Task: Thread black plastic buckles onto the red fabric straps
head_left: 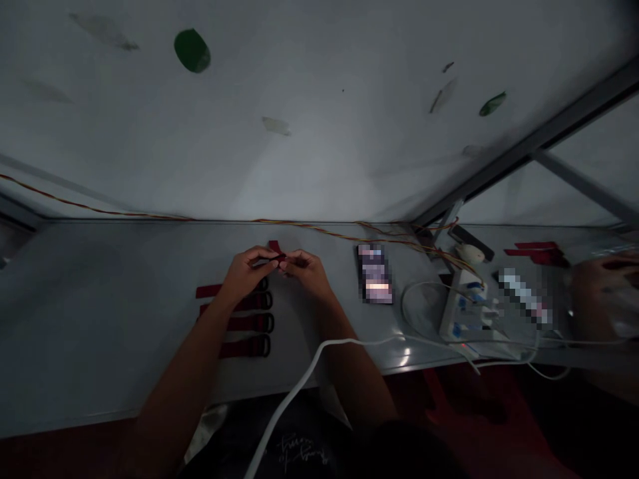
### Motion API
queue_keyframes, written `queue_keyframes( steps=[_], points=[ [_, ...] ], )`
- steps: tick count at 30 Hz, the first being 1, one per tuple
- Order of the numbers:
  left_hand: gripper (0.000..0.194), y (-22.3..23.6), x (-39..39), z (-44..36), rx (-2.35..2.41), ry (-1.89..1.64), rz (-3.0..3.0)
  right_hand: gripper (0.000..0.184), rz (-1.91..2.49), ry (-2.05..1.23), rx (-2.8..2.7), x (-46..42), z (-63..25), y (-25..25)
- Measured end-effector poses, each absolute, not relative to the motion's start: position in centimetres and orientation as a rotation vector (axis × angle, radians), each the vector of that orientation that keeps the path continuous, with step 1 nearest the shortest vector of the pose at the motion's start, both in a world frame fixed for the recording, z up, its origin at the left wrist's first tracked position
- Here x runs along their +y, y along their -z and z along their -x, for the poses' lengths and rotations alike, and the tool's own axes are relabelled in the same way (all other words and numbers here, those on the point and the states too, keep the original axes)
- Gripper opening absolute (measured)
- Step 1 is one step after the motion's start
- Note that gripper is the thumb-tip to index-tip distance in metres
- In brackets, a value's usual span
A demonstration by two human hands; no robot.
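- Closest to the camera, I see a white cable [298,379] rising over a dark printed shirt [299,447] and crossing just behind the right wrist. If it catches, it could pull the right forearm [349,376] aside.
- The left hand [247,273] and right hand [307,273] meet above the desk [100,319]. The fingers of both are closed in a tight pinch on a short dark red strap [274,256], with neither hand open. I cannot make out the exact grip, since the fingers hide most of the strap.
- The strap's slim, dark webbing could slip from the fingers in this dim light, and a dropped strap could land among the others.
- Just below the left hand, four red straps with black buckles [247,322] lie side by side. A low sweep of the left forearm [184,372] could knock them out of line.
- To the right, a pixelated phone [374,273] lies flat near a power strip [462,309] crowded with plugs, where tangled white cords could snag.
- Along the wall, thin twisted wires [349,233] trail across the desk.
- At the far right, another person's hand [604,283] is near more red straps [536,253], so reaching that way could cause a collision.
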State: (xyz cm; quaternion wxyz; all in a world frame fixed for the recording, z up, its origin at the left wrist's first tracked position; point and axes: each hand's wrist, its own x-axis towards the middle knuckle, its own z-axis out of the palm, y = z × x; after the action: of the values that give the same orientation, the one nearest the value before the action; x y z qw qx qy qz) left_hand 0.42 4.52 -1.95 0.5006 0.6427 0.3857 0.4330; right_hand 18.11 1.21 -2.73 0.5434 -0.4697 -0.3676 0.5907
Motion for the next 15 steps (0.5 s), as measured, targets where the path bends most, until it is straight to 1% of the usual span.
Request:
queue_keyframes(
  steps=[5,9,15],
  points=[
    [0.023,1.93,4.26,-0.90,0.956,-1.104,-1.485,0.042,1.090,-1.382,-0.876,1.21,-17.86,2.72],
    [0.021,2.20,4.53,-0.55,0.904,-1.071,-1.614,0.043,1.096,-1.367,-0.811,1.29,-17.67,2.73],
    [0.015,2.81,4.81,-0.23,0.919,-1.070,-1.737,0.039,1.165,-1.291,-0.891,1.38,-17.67,2.86]
  ],
)
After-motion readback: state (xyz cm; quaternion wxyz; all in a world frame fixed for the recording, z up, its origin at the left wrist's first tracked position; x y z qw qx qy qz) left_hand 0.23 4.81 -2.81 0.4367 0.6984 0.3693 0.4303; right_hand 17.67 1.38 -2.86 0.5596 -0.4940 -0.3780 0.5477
